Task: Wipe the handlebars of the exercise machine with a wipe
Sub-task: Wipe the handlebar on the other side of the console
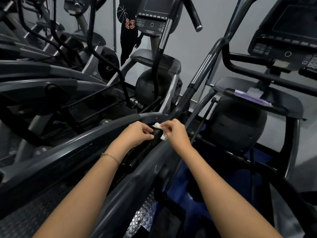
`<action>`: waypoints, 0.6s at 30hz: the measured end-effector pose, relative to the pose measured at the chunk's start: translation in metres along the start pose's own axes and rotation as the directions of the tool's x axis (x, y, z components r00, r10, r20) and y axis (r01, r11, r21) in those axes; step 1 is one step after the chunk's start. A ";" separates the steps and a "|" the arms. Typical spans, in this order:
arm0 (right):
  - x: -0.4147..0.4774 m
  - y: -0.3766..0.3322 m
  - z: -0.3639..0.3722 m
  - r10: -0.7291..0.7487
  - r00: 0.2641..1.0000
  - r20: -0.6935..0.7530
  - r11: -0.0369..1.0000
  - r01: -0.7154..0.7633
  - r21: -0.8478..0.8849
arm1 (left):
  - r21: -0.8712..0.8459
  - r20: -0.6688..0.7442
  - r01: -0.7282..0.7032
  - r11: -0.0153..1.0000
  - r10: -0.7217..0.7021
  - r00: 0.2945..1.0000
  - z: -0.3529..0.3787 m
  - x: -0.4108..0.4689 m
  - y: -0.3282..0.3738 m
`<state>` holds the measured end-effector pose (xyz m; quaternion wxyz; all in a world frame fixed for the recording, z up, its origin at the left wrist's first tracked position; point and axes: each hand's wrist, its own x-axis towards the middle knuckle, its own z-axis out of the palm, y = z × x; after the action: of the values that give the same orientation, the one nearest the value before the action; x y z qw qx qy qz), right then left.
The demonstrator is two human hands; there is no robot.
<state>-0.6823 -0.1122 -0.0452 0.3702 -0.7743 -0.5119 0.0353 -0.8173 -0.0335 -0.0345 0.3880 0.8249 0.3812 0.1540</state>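
A small white wipe is wrapped over a black bar low on the exercise machine, where the long handlebar arm runs down from the upper right. My right hand pinches the wipe against that bar with curled fingers. My left hand sits just left of it, its curled fingers touching the same black bar. The handlebar has a chrome section higher up and a black foam grip above.
A second machine's console and frame stand at the right, another console at the top centre. Grey pedal arms cross the left. A person in a black "23" shirt stands at the back. Studded rubber flooring lies below.
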 end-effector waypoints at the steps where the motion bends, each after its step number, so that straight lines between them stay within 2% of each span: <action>1: -0.005 -0.002 0.003 -0.001 1.000 -0.011 1.000 0.000 -0.011 | 0.011 0.008 -0.006 1.000 0.006 1.000 -0.002 -0.003 0.000; 5: -0.033 -0.004 0.008 -0.021 0.999 -0.047 0.998 0.024 0.066 | 0.041 0.032 -0.006 0.999 0.005 0.999 -0.011 -0.019 -0.010; 10: -0.029 -0.011 0.014 0.083 0.990 -0.118 0.995 -0.076 0.063 | 0.103 0.011 -0.025 0.994 0.024 1.000 -0.012 -0.030 -0.018; 15: -0.053 -0.016 0.022 -0.061 0.988 -0.140 0.997 0.067 0.038 | 0.107 0.025 -0.039 0.994 0.036 0.999 -0.010 -0.028 -0.022; 18: -0.038 -0.014 0.016 0.050 0.989 -0.142 0.996 -0.038 0.083 | 0.108 0.010 -0.036 0.994 0.035 0.999 -0.011 -0.030 -0.022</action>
<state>-0.7184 -0.1319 -0.0608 0.4361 -0.7706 -0.4647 0.0081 -0.8541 -0.0413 -0.0430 0.3416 0.8519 0.3726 0.1368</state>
